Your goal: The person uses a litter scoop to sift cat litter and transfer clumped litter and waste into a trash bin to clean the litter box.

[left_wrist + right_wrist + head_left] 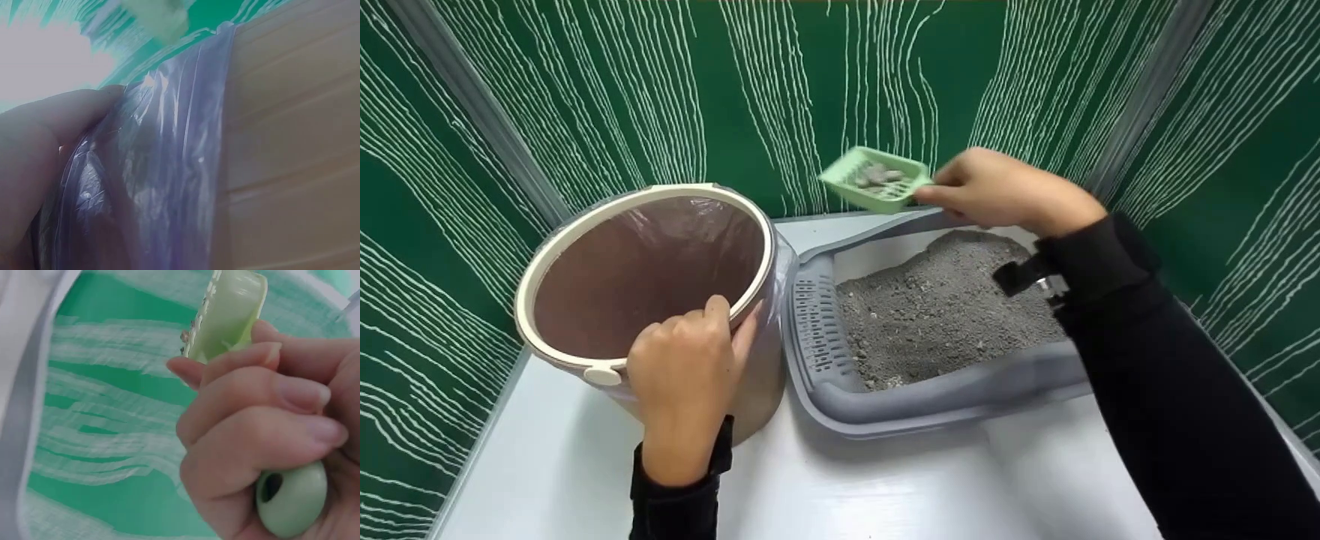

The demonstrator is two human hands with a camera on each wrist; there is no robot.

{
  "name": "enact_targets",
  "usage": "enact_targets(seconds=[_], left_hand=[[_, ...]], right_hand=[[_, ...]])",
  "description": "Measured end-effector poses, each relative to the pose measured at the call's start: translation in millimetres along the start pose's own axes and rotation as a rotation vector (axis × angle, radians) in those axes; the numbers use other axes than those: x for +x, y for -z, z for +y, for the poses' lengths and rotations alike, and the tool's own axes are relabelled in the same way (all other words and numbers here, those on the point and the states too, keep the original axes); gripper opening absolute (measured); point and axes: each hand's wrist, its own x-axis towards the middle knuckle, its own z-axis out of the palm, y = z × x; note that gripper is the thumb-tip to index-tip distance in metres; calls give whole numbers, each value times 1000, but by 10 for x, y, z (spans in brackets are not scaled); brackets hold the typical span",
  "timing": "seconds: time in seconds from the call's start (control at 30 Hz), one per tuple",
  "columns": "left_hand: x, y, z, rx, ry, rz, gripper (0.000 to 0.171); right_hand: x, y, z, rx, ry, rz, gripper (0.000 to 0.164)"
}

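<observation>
My right hand [997,191] grips the handle of a light green slotted litter scoop [877,203], raised above the back edge of the litter box. Several grey clumps [879,175] lie in the scoop. In the right wrist view, fingers curl round the handle, and its rounded end [301,509] with a hole shows below them. At the left, my left hand [682,375] grips the near right rim of a round trash bin [761,390], with the thumb outside. A clear plastic liner [174,169] folds over that rim, beside the thumb in the left wrist view.
The grey litter box [900,409] stands right against the bin, holding dark grey litter [945,315], with a perforated ledge [814,322] at its left end. Both rest on a white table [885,487]. Green walls with white lines [870,67] enclose the back and sides.
</observation>
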Motion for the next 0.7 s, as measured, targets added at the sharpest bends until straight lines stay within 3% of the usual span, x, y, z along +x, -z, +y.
enact_targets(seconds=[0.23,0.4,0.53,0.7], left_hand=[[1,-1,-6,-5,5,2,47],[2,12,-23,-2,6,-16,43],[5,16,-12,-2,5,-24,41],[9,13,14,3,2,-25,42]], right_hand=[[-22,-318,-658,-42,166,52,34],[38,-621,-1011,-54,232,106,32],[91,-832,-1156,-173,343,240,29],[183,-1004,-1165,-431,507,495,25]])
